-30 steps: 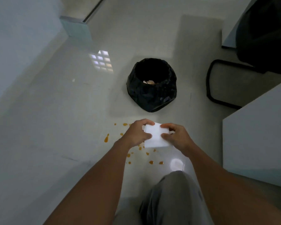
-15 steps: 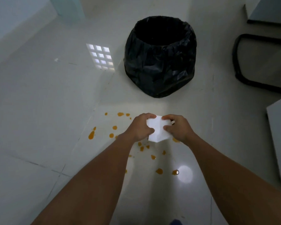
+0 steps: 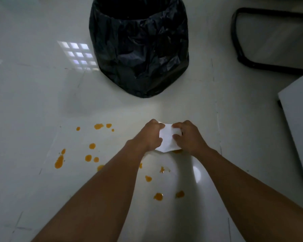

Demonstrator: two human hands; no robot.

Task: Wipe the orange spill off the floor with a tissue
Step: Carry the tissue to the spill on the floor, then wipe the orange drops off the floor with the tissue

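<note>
A folded white tissue [image 3: 168,139] is pinched between both hands low over the pale glossy floor [image 3: 33,102]. My left hand [image 3: 148,137] grips its left edge and my right hand [image 3: 188,137] grips its right edge. Orange spill drops [image 3: 59,161] are scattered on the floor to the left of my hands and beneath my forearms, with several more drops [image 3: 158,196] nearer to me. One orange patch [image 3: 177,151] shows just under the tissue's lower edge. Whether the tissue touches the floor is unclear.
A bin lined with a black bag [image 3: 140,48] stands just beyond my hands. A black chair base [image 3: 238,49] curves at the upper right. A grey furniture panel [image 3: 297,119] juts in at the right edge.
The view has dropped closer to the floor and the bin now looms larger. Both hands kept hold of the tissue and crumpled it smaller, lowering it toward the spill.
</note>
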